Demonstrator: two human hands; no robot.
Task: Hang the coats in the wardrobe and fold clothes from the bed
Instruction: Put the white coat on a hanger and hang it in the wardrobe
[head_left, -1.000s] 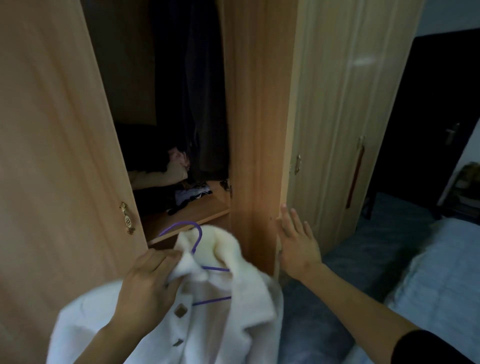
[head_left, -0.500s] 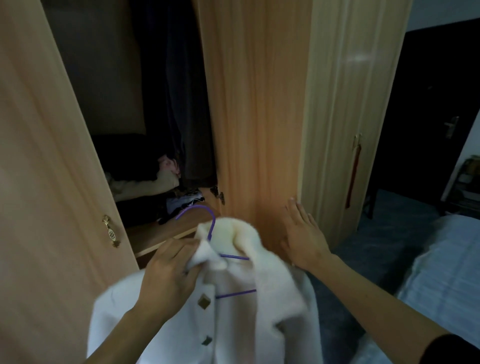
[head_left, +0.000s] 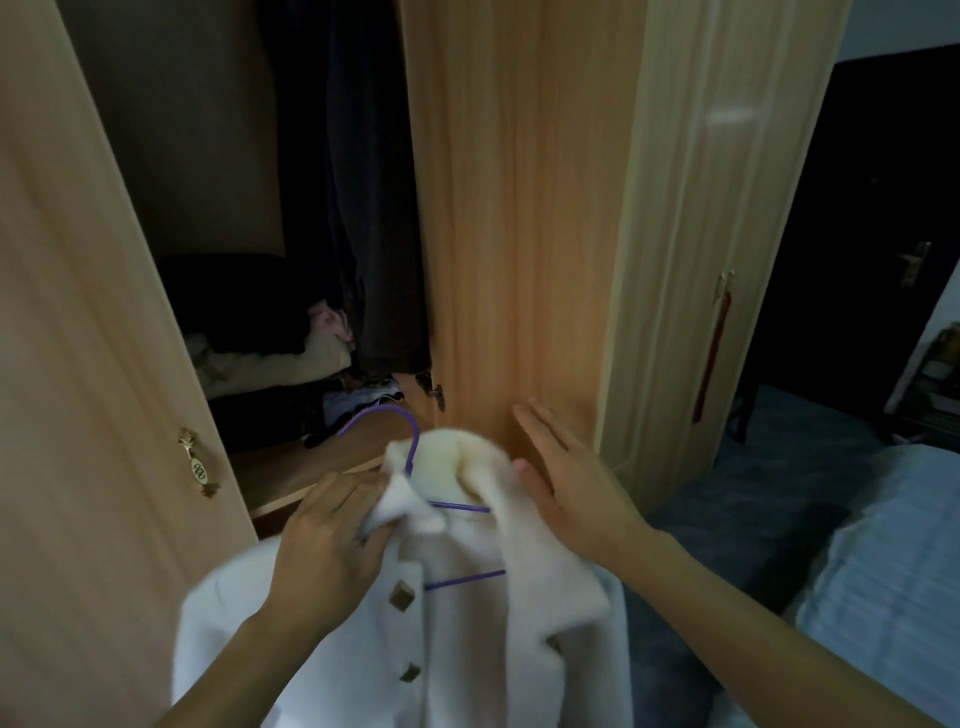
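Head view. The white fleece coat (head_left: 467, 649) is hanging on a purple hanger (head_left: 410, 447) at 6 o'clock in the frame, in front of the open wardrobe (head_left: 197, 130) and not yet inside it. The hanger's hook is sticking up above the collar, and two brown buttons (head_left: 401, 595) are showing down the coat's front.

The left hand (head_left: 332, 540), at 7 o'clock, is gripping the coat's left lapel, its fingers (head_left: 358, 488) curled into the fabric just below the hook.

The right hand (head_left: 576, 488), at 5 o'clock, is lying flat over the coat's right shoulder with its fingers (head_left: 540, 426) straight and close together, pointing toward 11 o'clock. The fingertips are reaching up to the open right door (head_left: 519, 208); cannot tell whether they are touching the wood.

The open left door (head_left: 78, 364) is filling 9 o'clock, its brass handle (head_left: 199, 470) facing inward. Dark garments (head_left: 374, 208) are hanging at 12 o'clock inside. Below them, a heap of clothes (head_left: 270, 358) is sitting on the shelf (head_left: 311, 462).

A closed wardrobe door (head_left: 701, 260) is standing at 2 o'clock. The bed (head_left: 893, 545), in pale blue bedding, is lying at 4 o'clock.
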